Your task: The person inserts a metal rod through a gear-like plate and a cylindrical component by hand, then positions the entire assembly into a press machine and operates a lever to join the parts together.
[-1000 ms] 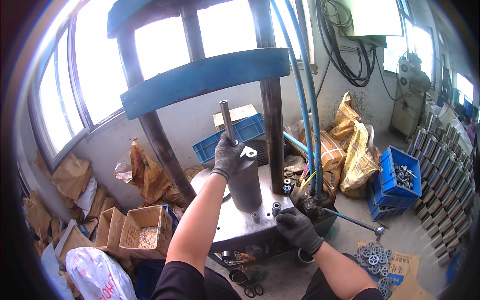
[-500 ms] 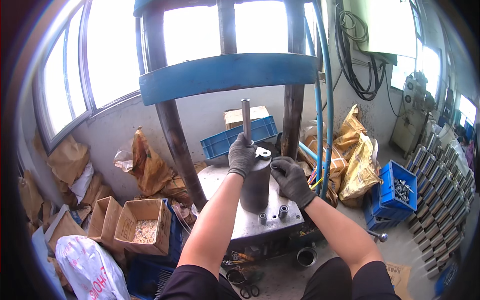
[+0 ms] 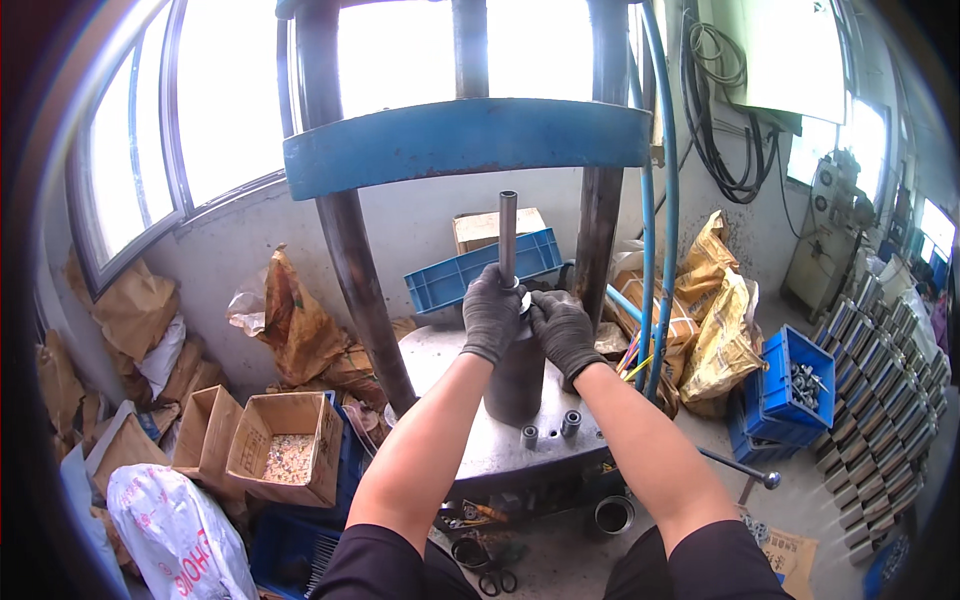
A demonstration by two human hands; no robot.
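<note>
A dark metal cylinder (image 3: 517, 378) stands upright on the round steel press table (image 3: 440, 362), with a thin grey rod (image 3: 507, 232) rising from its top. My left hand (image 3: 490, 312), in a dark glove, grips the cylinder's top at the foot of the rod. My right hand (image 3: 563, 330), also gloved, rests on the cylinder's top rim just to the right, fingers curled over it. Two small metal bushings (image 3: 551, 429) stand on the table in front of the cylinder. Whether a small part lies under my fingers is hidden.
A blue press crossbeam (image 3: 465, 140) spans two dark columns (image 3: 352, 280) above. Blue crates (image 3: 478, 268) sit behind and one with metal parts (image 3: 796, 382) at the right. Cardboard boxes (image 3: 285, 450), brown sacks and a white bag crowd the left floor. A lever with a ball end (image 3: 742, 468) juts out at the right.
My right hand rose from the table's front edge to the top of the cylinder beside my left hand. My view shifted, bringing the press nearer the centre.
</note>
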